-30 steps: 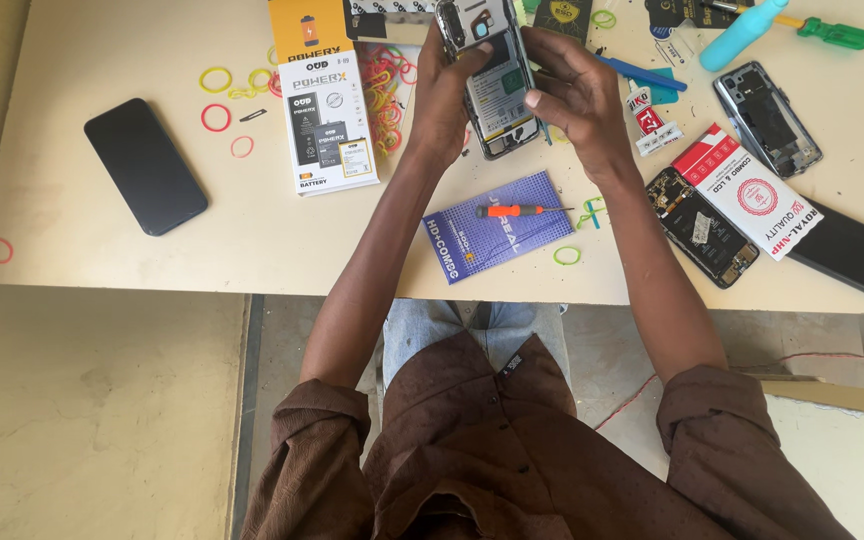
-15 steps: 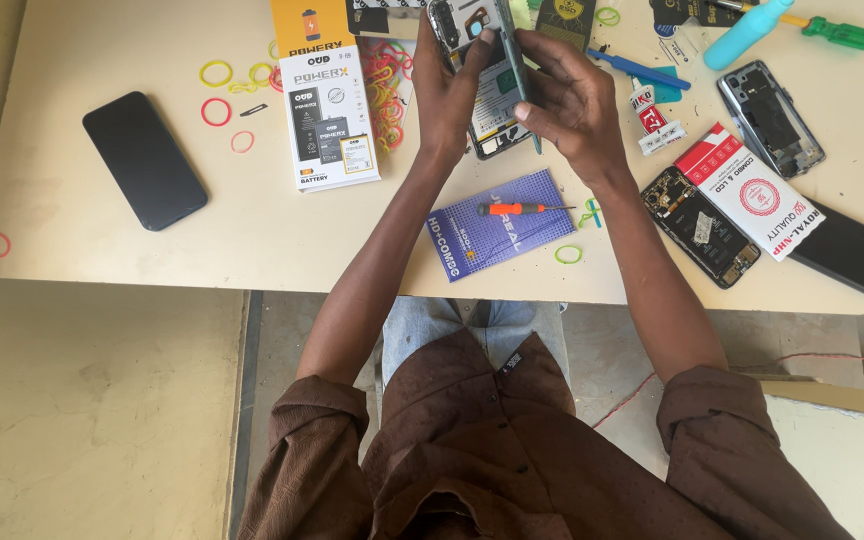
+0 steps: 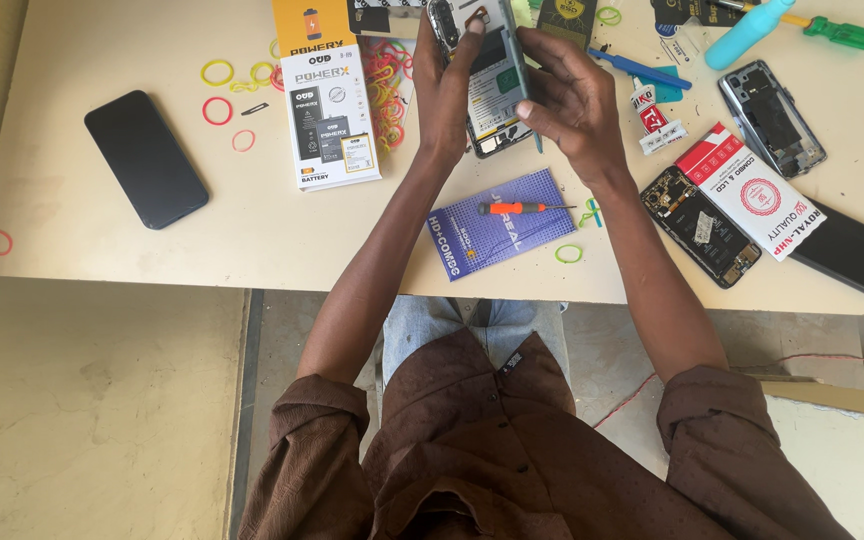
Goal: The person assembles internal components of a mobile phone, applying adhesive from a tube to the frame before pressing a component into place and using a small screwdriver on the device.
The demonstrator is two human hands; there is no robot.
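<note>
Both my hands hold an opened phone above the far middle of the cream table; its back is off and the inner parts show. My left hand grips its left edge with the thumb on top. My right hand clasps the right edge, fingers curled over it. Just nearer than the phone lies a blue packet with a small orange-handled screwdriver resting on it.
A black phone lies at the left. A white and orange battery box sits beside scattered rubber bands. At the right are an opened phone, a red and white box, a phone frame, a dark phone, a teal tool.
The phone and both hands have shifted slightly away and up in view. My right fingers have moved along the phone's right edge. The table things are unmoved.
</note>
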